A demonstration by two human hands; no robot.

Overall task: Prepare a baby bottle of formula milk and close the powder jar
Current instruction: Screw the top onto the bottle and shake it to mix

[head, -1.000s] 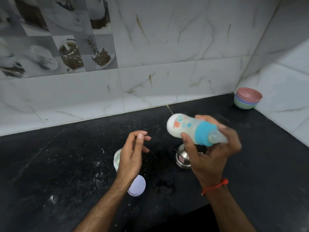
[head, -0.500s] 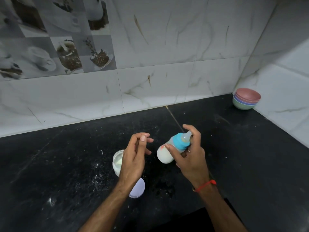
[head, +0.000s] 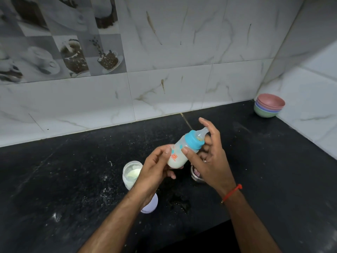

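The small clear baby bottle with the blue ring (head: 184, 150) is held up over the middle of the black tabletop (head: 54, 179). Milk sits in its bottom. Its long side is tilted, teat up toward the back right corner. The right hand (head: 209, 157) wraps its fingers around the bottle, and the left hand (head: 155, 168) pinches its lower part. The milk looks mixed, so this step seems nearly done. Next, set it down and put the round pale purple lid (head: 151, 205) on the open clear powder jar (head: 131, 172).
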